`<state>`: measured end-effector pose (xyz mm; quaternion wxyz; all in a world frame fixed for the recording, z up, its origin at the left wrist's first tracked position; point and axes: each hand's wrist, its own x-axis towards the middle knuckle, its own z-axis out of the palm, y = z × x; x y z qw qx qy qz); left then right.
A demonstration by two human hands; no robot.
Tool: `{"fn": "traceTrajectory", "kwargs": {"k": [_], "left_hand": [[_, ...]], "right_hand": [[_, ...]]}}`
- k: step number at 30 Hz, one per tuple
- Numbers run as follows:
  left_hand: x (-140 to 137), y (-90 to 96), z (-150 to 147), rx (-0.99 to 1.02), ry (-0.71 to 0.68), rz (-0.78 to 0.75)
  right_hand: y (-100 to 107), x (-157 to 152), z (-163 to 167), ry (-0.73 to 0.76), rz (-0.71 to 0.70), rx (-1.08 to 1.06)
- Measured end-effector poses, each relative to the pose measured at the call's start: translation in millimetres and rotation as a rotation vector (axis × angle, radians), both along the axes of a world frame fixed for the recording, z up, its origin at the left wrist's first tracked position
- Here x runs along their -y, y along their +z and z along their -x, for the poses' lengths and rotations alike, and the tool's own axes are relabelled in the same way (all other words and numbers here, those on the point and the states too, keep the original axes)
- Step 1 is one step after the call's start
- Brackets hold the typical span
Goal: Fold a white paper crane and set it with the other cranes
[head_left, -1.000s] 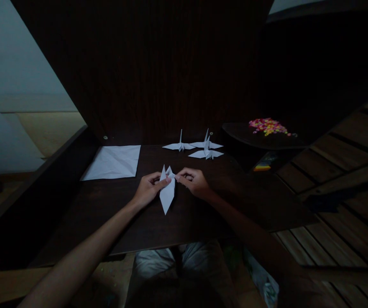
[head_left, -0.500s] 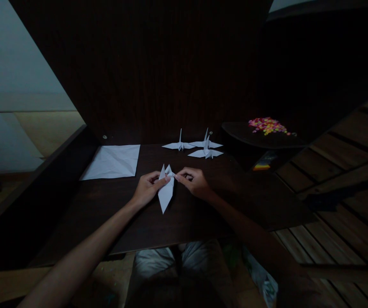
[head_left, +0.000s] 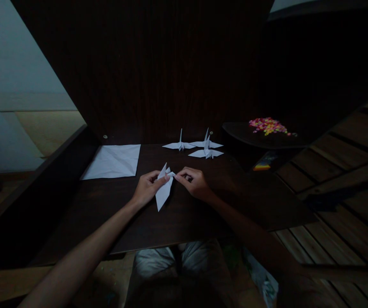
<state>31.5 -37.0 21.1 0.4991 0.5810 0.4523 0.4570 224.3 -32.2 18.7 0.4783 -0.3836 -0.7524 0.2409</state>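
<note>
A white folded paper crane [head_left: 163, 196] is held above the dark desk, its long point aimed down toward me. My left hand [head_left: 148, 187] is closed on its body, thumb on top and fingers hidden behind the paper. My right hand [head_left: 195, 183] pinches a small tip on the crane's right side between thumb and forefinger. Farther back on the desk stand three finished-looking white paper cranes: one at the left [head_left: 180, 146], one behind at the right [head_left: 216, 144], and one in front of it [head_left: 205, 153].
A creased white paper sheet [head_left: 116, 161] lies flat at the desk's left. On the low shelf [head_left: 235, 128] to the right sits a pile of small colourful pieces [head_left: 269, 125]. The desk's raised side panel [head_left: 36, 192] bounds the left, and a tall back panel [head_left: 145, 72] rises behind.
The crane in my hands has tilted, its lower point swinging slightly left. Both hands keep their hold in nearly the same place.
</note>
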Motion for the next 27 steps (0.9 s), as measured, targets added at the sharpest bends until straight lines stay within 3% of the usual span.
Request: {"fn": "traceTrajectory", "kwargs": {"k": [27], "left_hand": [[2.0,1.5,-0.5,0.056,0.027,0.055]], "right_hand": [[0.1,0.8,-0.4,0.023,0.048,0.002]]}}
